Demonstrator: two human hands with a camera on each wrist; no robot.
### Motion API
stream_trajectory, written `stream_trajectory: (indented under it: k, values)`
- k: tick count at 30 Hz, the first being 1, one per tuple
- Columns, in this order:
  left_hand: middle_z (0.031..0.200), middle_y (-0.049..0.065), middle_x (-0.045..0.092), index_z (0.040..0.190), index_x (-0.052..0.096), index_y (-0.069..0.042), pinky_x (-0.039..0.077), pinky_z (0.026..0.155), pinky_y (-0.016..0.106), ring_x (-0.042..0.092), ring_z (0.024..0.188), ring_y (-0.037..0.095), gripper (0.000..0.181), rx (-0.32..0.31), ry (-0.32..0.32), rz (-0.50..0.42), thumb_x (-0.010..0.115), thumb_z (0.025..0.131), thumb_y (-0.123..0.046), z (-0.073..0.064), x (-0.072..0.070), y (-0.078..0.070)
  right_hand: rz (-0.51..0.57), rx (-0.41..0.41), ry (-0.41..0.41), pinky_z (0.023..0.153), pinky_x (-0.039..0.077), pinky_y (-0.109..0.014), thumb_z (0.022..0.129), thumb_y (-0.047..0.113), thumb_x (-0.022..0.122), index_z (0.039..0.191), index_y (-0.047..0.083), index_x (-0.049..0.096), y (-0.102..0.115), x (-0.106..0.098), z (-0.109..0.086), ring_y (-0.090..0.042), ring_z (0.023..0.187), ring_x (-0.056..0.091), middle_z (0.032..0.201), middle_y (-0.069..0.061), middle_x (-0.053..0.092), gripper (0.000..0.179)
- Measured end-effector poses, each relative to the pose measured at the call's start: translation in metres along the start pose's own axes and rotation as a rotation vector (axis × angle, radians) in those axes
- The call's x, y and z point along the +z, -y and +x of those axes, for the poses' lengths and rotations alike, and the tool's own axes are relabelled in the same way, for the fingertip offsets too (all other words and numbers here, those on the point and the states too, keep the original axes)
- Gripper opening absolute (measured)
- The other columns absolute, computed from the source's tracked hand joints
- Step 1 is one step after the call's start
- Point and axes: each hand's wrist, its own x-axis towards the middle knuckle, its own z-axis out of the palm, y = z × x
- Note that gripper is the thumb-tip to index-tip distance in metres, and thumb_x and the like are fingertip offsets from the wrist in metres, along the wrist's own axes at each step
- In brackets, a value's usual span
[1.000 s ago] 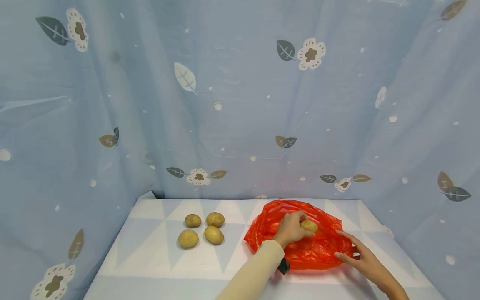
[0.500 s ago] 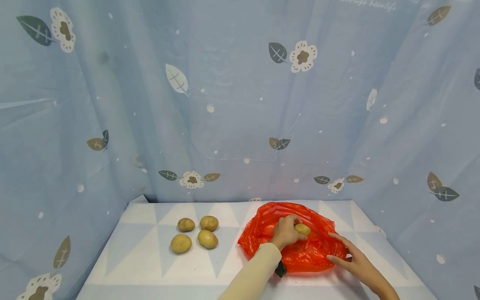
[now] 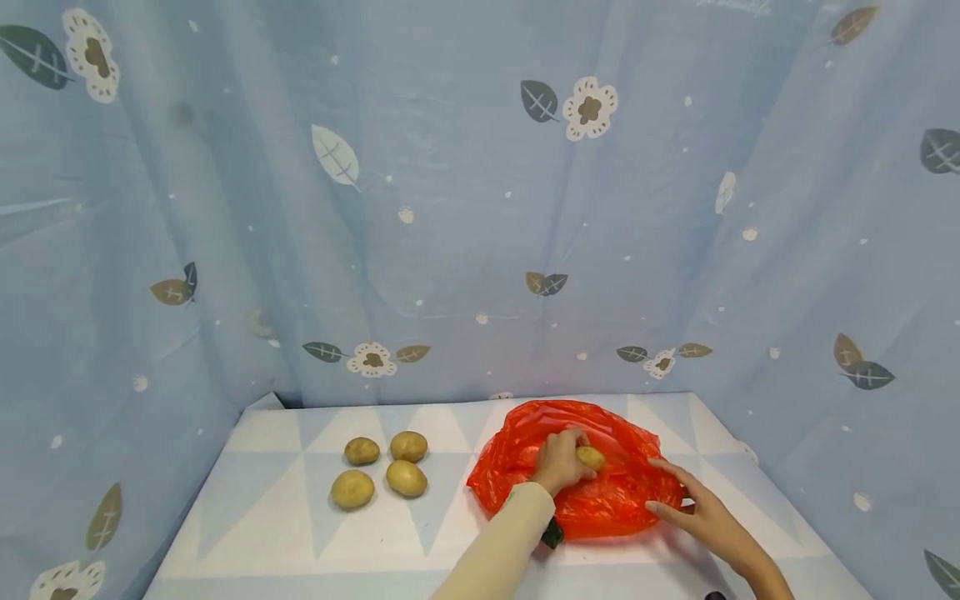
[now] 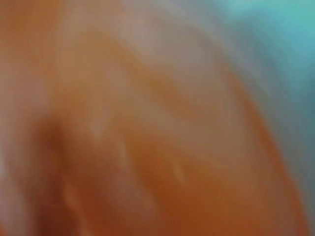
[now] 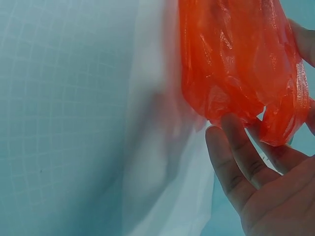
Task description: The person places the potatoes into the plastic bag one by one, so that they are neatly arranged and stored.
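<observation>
In the head view a red plastic bag [image 3: 615, 500] lies spread on the table with its mouth wide. My left hand [image 3: 558, 462] reaches into that mouth and grips a potato [image 3: 591, 457] between thumb and fingers. At the bag's right side my right hand [image 3: 708, 517] holds the rim with curved fingers, thumb and index finger set well apart. The right wrist view shows the bag's edge [image 5: 275, 118] lying between the fingers of that hand. The left wrist view is a close orange-brown blur, with no detail to make out.
Several loose potatoes [image 3: 406, 478] sit grouped on the left part of the table [image 3: 375, 542], which has a pale triangle-patterned cover. A blue curtain [image 3: 450, 208] with leaf and flower prints hangs behind and at both sides. A small dark object [image 3: 715, 595] shows at the bottom edge.
The whole head view has shifted, so everything appears further left. My left hand still grips the potato inside the bag, and my right hand stays at the rim.
</observation>
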Motion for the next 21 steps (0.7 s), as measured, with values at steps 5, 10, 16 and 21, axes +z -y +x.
stream_trajectory:
  k: [5,10,16,21]
  values:
    - [0.087,-0.006,0.061,0.105,0.069,-0.016,0.049,0.076,0.034,0.055,0.08,0.015,0.042,-0.013,0.03,0.036,0.096,0.073,-0.019,0.003,-0.006,0.0,-0.016,0.017,-0.003,0.081,0.053,-0.03,0.092,0.038,0.079,0.153,0.022,0.046,0.002,-0.001,0.002,-0.027,0.118,0.055,0.154,-0.018,0.045,0.071]
    - [0.093,-0.003,0.062,0.121,0.067,-0.008,0.05,0.073,0.029,0.051,0.077,0.013,0.043,0.014,0.076,-0.064,0.087,0.084,-0.016,0.002,-0.016,-0.006,-0.019,0.035,0.012,0.082,0.053,-0.033,0.093,0.036,0.077,0.154,0.02,0.045,0.006,0.0,0.003,-0.032,0.122,0.054,0.155,-0.02,0.043,0.071]
    - [0.083,-0.002,0.059,0.123,0.067,-0.009,0.045,0.061,0.022,0.047,0.059,0.011,0.031,0.072,0.133,-0.188,0.074,0.093,-0.009,-0.001,-0.031,-0.024,-0.013,0.035,0.025,0.082,0.054,-0.032,0.094,0.037,0.076,0.155,0.021,0.043,0.006,0.002,0.006,-0.035,0.125,0.052,0.157,-0.021,0.04,0.071]
    - [0.092,-0.005,0.068,0.115,0.069,-0.014,0.052,0.064,0.022,0.059,0.065,0.012,0.02,0.129,0.186,-0.242,0.075,0.095,-0.014,-0.005,-0.048,-0.039,-0.008,0.026,0.028,0.081,0.055,-0.03,0.095,0.035,0.076,0.155,0.019,0.043,0.007,0.001,0.01,-0.035,0.123,0.054,0.156,-0.023,0.041,0.071]
